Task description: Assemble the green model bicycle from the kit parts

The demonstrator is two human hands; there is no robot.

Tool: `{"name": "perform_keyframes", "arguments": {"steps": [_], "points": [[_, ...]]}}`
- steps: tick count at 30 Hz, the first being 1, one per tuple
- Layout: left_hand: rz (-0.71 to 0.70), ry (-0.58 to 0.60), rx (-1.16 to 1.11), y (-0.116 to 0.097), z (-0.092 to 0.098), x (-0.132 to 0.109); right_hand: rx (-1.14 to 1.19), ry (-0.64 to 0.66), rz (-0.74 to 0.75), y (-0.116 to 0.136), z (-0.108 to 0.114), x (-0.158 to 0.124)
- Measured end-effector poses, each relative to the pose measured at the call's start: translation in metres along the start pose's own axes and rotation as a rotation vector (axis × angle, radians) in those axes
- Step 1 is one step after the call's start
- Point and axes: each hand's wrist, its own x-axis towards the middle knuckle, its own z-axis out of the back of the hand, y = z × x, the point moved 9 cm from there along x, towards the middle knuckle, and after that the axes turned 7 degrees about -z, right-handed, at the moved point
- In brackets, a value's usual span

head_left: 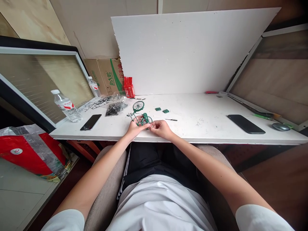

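A small green model bicycle [140,114] stands on the white table [197,128] near its front edge, one wheel raised at the back. My left hand [134,128] is closed on the bicycle's near end, by the rear wheel. My right hand [160,128] is pinched beside it, fingertips meeting the left hand's at a tiny part too small to make out. Two loose green pieces [162,110] and a thin dark tool [171,120] lie just beyond my right hand.
A black phone [90,122], a bag of dark parts [115,108], black part frames [99,102] and two water bottles [66,106] sit at the left. Another phone [246,124] and a mouse [280,127] lie right. A white board [192,51], cardboard box [106,75] and red cartons [129,87] stand behind.
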Motion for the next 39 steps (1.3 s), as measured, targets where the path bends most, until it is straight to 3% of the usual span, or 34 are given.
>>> {"name": "perform_keyframes", "arguments": {"steps": [19, 31, 39], "points": [[0.052, 0.014, -0.03, 0.002, -0.003, -0.001, 0.005, 0.029, 0.005, -0.006, -0.003, 0.001], [0.042, 0.024, -0.016, -0.001, -0.004, -0.002, 0.249, 0.137, -0.061, 0.0, -0.005, 0.002], [0.101, 0.012, -0.035, -0.002, -0.006, -0.005, 0.214, 0.128, -0.028, 0.007, -0.005, -0.001]]}}
